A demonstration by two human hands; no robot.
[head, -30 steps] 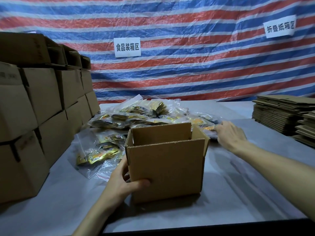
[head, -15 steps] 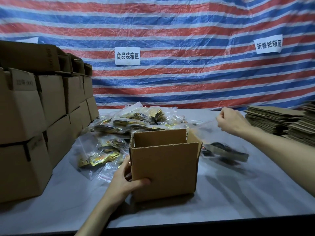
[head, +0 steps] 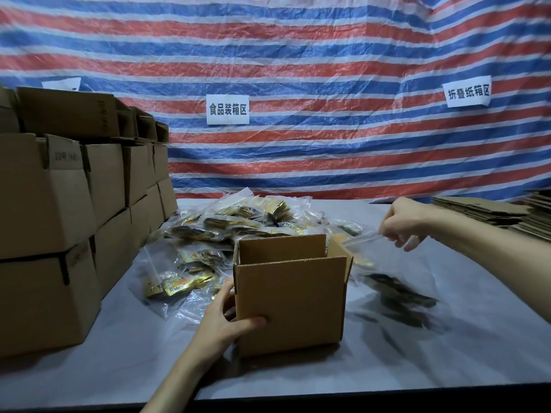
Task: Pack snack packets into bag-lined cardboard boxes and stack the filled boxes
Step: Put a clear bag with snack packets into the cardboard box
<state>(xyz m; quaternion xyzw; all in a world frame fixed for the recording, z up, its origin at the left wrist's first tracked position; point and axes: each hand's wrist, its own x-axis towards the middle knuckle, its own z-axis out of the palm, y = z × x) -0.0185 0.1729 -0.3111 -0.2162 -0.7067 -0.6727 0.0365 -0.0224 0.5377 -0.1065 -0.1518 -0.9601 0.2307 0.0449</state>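
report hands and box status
Left hand grips open box at its near left corner. Right hand pinches clear bag of packets by its top, right of the box, not yet inside. Behind the box: packet pile.

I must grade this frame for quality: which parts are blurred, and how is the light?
Head view: the clear bag pinched by the right hand is smeared by motion, its dark contents unreadable; the open box and left hand look sharp; the light is dim, with a soft shadow around the box on the table; straight lines bow toward the edges.
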